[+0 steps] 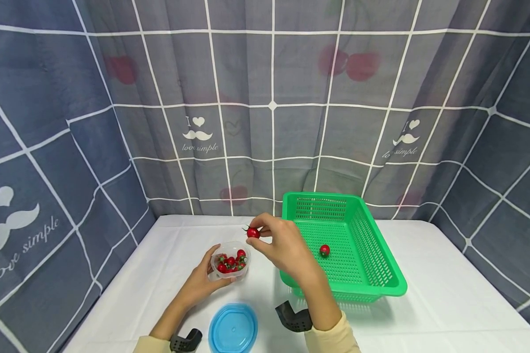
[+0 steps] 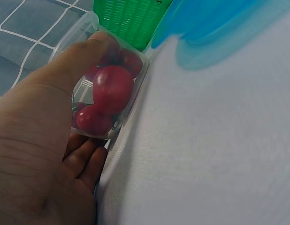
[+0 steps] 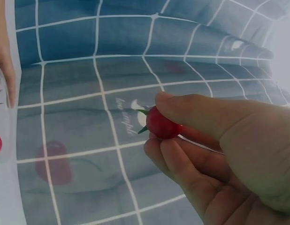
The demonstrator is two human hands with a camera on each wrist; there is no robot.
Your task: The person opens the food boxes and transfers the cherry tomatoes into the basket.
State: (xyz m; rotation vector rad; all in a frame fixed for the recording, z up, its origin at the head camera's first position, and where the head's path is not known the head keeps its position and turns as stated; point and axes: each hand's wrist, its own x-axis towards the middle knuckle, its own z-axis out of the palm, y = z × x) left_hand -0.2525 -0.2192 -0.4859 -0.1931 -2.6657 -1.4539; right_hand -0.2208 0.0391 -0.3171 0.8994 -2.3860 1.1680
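Note:
My left hand (image 1: 203, 280) grips a small clear plastic container (image 1: 230, 247) from its left side, thumb at the near edge. Several cherry tomatoes (image 1: 231, 262) with green stems lie inside it; the left wrist view shows them through the clear wall. Between thumb and fingertips, my right hand (image 1: 287, 245) pinches one cherry tomato (image 3: 162, 123), its green stem pointing away from the palm. That hand is in the air to the upper right of the container, beside the left rim of a green basket (image 1: 382, 255). A single tomato (image 1: 324, 250) sits on the basket floor.
A round blue lid (image 1: 233, 327) lies on the white tablecloth (image 1: 450, 294) near the front, between both forearms. Behind and at both sides hangs a grey checked curtain (image 1: 247, 132), close to the table's far edge.

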